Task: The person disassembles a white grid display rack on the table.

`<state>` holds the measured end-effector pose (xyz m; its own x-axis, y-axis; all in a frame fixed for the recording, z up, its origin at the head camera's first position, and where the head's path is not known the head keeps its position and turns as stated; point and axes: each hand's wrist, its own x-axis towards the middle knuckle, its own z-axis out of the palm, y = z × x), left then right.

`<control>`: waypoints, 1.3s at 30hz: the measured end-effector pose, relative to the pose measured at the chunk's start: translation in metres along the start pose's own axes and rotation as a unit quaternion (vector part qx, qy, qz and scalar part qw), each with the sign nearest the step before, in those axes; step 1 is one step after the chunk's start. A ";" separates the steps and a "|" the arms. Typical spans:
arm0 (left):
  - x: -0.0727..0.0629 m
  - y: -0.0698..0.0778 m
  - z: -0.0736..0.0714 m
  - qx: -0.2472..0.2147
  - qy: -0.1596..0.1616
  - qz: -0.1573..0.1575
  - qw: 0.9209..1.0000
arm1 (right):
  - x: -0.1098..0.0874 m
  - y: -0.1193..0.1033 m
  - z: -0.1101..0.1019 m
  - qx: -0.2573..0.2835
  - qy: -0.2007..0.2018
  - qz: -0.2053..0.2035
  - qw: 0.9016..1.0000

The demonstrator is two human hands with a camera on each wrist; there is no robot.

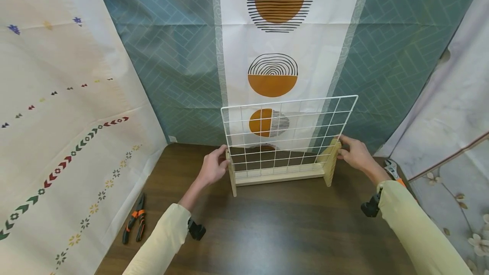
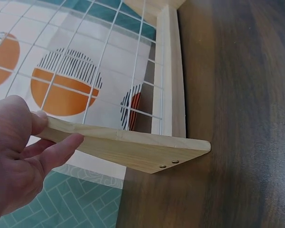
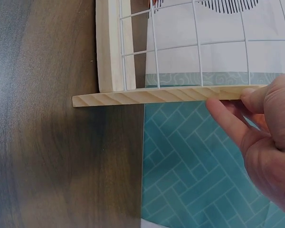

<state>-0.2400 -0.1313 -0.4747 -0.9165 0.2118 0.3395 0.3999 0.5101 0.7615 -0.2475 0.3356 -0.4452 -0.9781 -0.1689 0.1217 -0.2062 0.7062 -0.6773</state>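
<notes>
To your left, orange-and-black pliers [image 1: 140, 212] lie on the brown table [image 1: 275, 232]; to your right, an orange-handled wrench [image 1: 392, 170] lies by its edge. You face a teal far cloth [image 1: 160, 54] banded white, a patterned left cloth [image 1: 68, 113] and a floral right cloth [image 1: 454, 109]

Two hands [image 1: 214, 166] [image 1: 356, 153], one grid [image 1: 290, 131], two panels [image 1: 231, 175] [image 1: 330, 166], one crossbar [image 1: 280, 178], one pliers [image 1: 139, 212], one wrench [image 1: 392, 169].

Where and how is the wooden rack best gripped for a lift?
Probably by its two wooden end panels, each from its outer side, left hand on one, right hand on the other: they stand upright at the ends of the wooden crossbar, and their thin, flat shape suits a pinch. The wire grid might flex.
</notes>
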 end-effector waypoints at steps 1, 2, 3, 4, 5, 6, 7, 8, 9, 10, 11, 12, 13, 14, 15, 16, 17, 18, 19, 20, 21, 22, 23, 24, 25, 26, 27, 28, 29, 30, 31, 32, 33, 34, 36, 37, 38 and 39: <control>-0.001 0.000 0.000 0.006 0.002 0.005 1.000 | 0.000 0.000 0.000 0.001 -0.005 0.002 1.000; -0.003 -0.001 0.000 0.010 0.006 0.008 1.000 | 0.000 -0.001 0.000 0.002 -0.009 0.003 1.000; -0.004 -0.001 -0.001 0.012 0.010 0.012 1.000 | 0.000 -0.001 0.001 0.006 -0.013 0.003 1.000; -0.006 -0.001 -0.001 0.012 0.012 0.013 1.000 | 0.000 -0.001 0.001 0.010 -0.016 0.003 1.000; -0.007 -0.001 -0.001 0.010 0.012 0.012 1.000 | 0.000 -0.002 0.001 0.015 -0.018 0.002 1.000; -0.008 -0.001 -0.002 0.013 0.013 0.013 1.000 | 0.000 -0.002 0.002 0.018 -0.019 0.002 1.000; -0.009 -0.001 -0.002 0.014 0.014 0.013 1.000 | 0.000 -0.003 0.002 0.021 -0.019 0.001 1.000; -0.010 -0.001 -0.003 0.013 0.014 0.012 1.000 | 0.000 -0.003 0.002 0.022 -0.019 0.000 1.000; -0.011 -0.001 -0.003 0.017 0.015 0.015 1.000 | 0.000 -0.003 0.003 0.023 -0.018 -0.002 1.000; -0.012 0.000 -0.003 0.020 0.017 0.019 0.999 | 0.000 -0.002 0.003 0.022 -0.017 -0.003 1.000; -0.013 -0.001 -0.003 0.024 0.019 0.023 0.999 | 0.000 -0.002 0.003 0.020 -0.016 -0.005 1.000; -0.013 -0.001 -0.003 0.028 0.022 0.029 0.999 | 0.001 -0.001 0.004 0.018 -0.016 -0.006 1.000; -0.014 -0.001 -0.003 0.030 0.024 0.035 0.999 | 0.001 -0.001 0.004 0.018 -0.017 -0.007 1.000; -0.014 -0.002 -0.003 0.034 0.028 0.041 0.998 | 0.002 0.000 0.004 0.017 -0.017 -0.008 1.000; -0.015 -0.003 -0.003 0.037 0.032 0.048 0.998 | 0.002 0.000 0.004 0.016 -0.018 -0.009 1.000; -0.015 -0.003 -0.003 0.038 0.034 0.051 0.997 | 0.002 -0.001 0.004 0.016 -0.018 -0.009 1.000; -0.016 -0.004 -0.003 0.040 0.035 0.052 0.997 | 0.002 -0.002 0.005 0.016 -0.018 -0.010 1.000; -0.017 -0.004 -0.003 0.038 0.037 0.054 0.997 | 0.002 -0.003 0.005 0.018 -0.018 -0.010 1.000; -0.018 -0.004 -0.003 0.038 0.038 0.055 0.997 | 0.002 -0.003 0.005 0.018 -0.019 -0.011 1.000; -0.019 -0.004 -0.003 0.037 0.039 0.054 0.997 | 0.002 -0.004 0.005 0.019 -0.019 -0.012 1.000; -0.020 -0.004 -0.003 0.035 0.039 0.053 0.997 | 0.002 -0.004 0.006 0.020 -0.019 -0.013 1.000; -0.021 -0.004 -0.003 0.033 0.039 0.052 0.997 | 0.003 -0.005 0.006 0.021 -0.019 -0.014 0.999; -0.022 -0.004 -0.004 0.031 0.039 0.051 0.997 | 0.003 -0.005 0.006 0.021 -0.019 -0.015 0.999; -0.023 -0.004 -0.004 0.027 0.040 0.051 0.998 | 0.003 -0.005 0.006 0.021 -0.020 -0.016 0.999; -0.023 -0.004 -0.004 0.029 0.040 0.052 0.997 | 0.003 -0.005 0.006 0.021 -0.021 -0.018 0.999; -0.024 -0.004 -0.004 0.024 0.040 0.052 0.998 | 0.004 -0.005 0.006 0.022 -0.021 -0.019 0.999; -0.025 -0.004 -0.004 0.023 0.041 0.052 0.998 | 0.004 -0.005 0.006 0.021 -0.021 -0.021 0.999; -0.026 -0.004 -0.005 0.022 0.042 0.053 0.997 | 0.004 -0.005 0.007 0.021 -0.021 -0.022 0.999; -0.027 -0.005 -0.005 0.023 0.043 0.054 0.997 | 0.004 -0.005 0.007 0.021 -0.022 -0.022 0.999; -0.028 -0.005 -0.005 0.024 0.045 0.055 0.997 | 0.004 -0.005 0.007 0.021 -0.023 -0.022 0.999; -0.029 -0.005 -0.005 0.026 0.047 0.056 0.997 | 0.005 -0.005 0.008 0.022 -0.025 -0.021 0.999; -0.030 -0.005 -0.006 0.026 0.048 0.056 0.997 | 0.005 -0.006 0.008 0.021 -0.026 -0.021 0.999; -0.031 -0.006 -0.006 0.030 0.050 0.057 0.997 | 0.005 -0.006 0.008 0.022 -0.028 -0.019 0.999; -0.032 -0.006 -0.006 0.032 0.052 0.059 0.996 | 0.005 -0.006 0.009 0.023 -0.030 -0.018 0.999; -0.033 -0.006 -0.007 0.036 0.055 0.062 0.996 | 0.006 -0.008 0.010 0.020 -0.032 -0.016 0.999; -0.034 -0.006 -0.008 0.039 0.056 0.064 0.996 | 0.006 -0.008 0.010 0.018 -0.031 -0.017 0.999; -0.035 -0.006 -0.008 0.039 0.056 0.064 0.996 | 0.007 -0.009 0.010 0.017 -0.031 -0.018 0.999; -0.036 -0.006 -0.009 0.040 0.056 0.064 0.996 | 0.007 -0.009 0.011 0.017 -0.030 -0.018 0.999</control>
<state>-0.2096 -0.1490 -0.4866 -0.8496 0.1864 0.4934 0.5062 0.5512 0.6633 -0.2523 0.3208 -0.4461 -0.9663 -0.2360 0.1030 -0.2394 0.6760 -0.6970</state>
